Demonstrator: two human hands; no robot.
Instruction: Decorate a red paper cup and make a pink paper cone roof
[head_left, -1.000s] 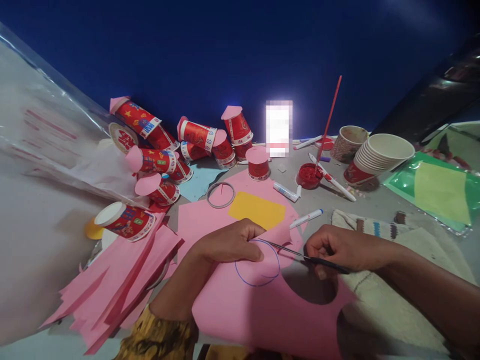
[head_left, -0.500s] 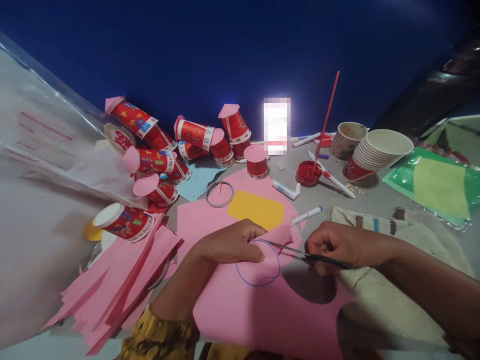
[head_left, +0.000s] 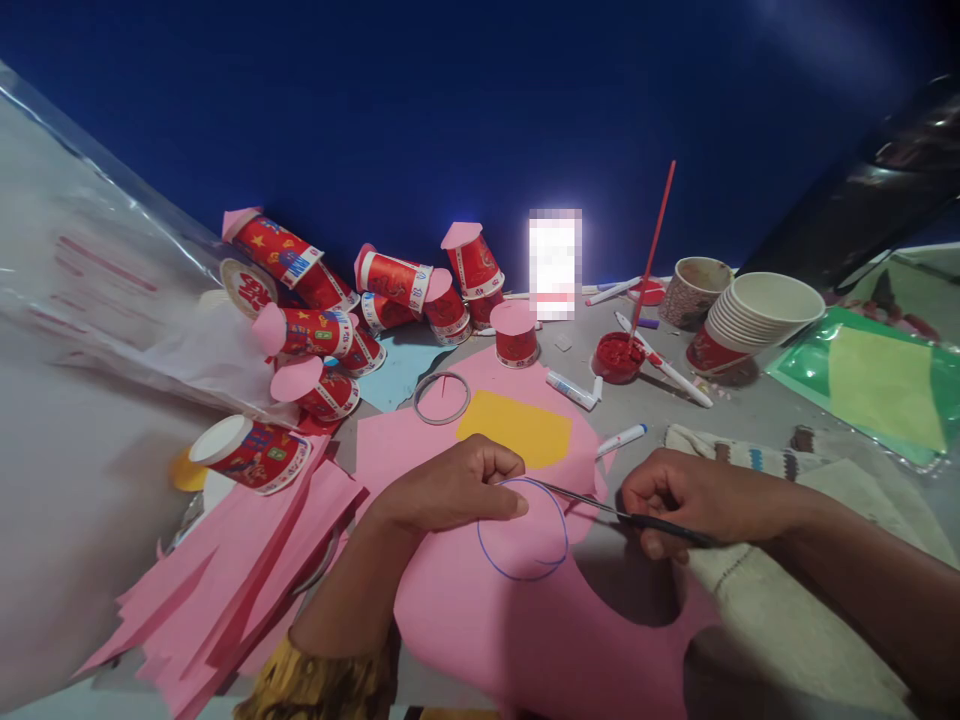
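My left hand (head_left: pixel 465 485) pinches a pink paper sheet (head_left: pixel 457 600) by its upper edge, thumb on top. A blue pen circle is drawn on the sheet, just under the thumb. Curved pieces have been cut out of the paper's right side. Closed round the black handles of a pair of scissors (head_left: pixel 581 497) is my right hand (head_left: pixel 667 500). The blades lie along the top of the drawn circle, their tips near my left fingers. Beyond them lie a yellow paper piece (head_left: pixel 517 425) and more pink paper (head_left: pixel 397 445).
Red paper cups (head_left: pixel 322 390) with pink tops are piled at the back left, above pink paper strips (head_left: pixel 232 580). A red paint pot (head_left: pixel 616 365), markers (head_left: pixel 619 440), stacked cups (head_left: pixel 757 320) and a cloth (head_left: pixel 795 590) lie to the right. A tape ring (head_left: pixel 441 420) sits mid-table.
The view has tilted slightly, so everything sits a little lower. Near the sheet's top edge, the raised paper flap beside the blades has dropped. Both hands keep their holds.
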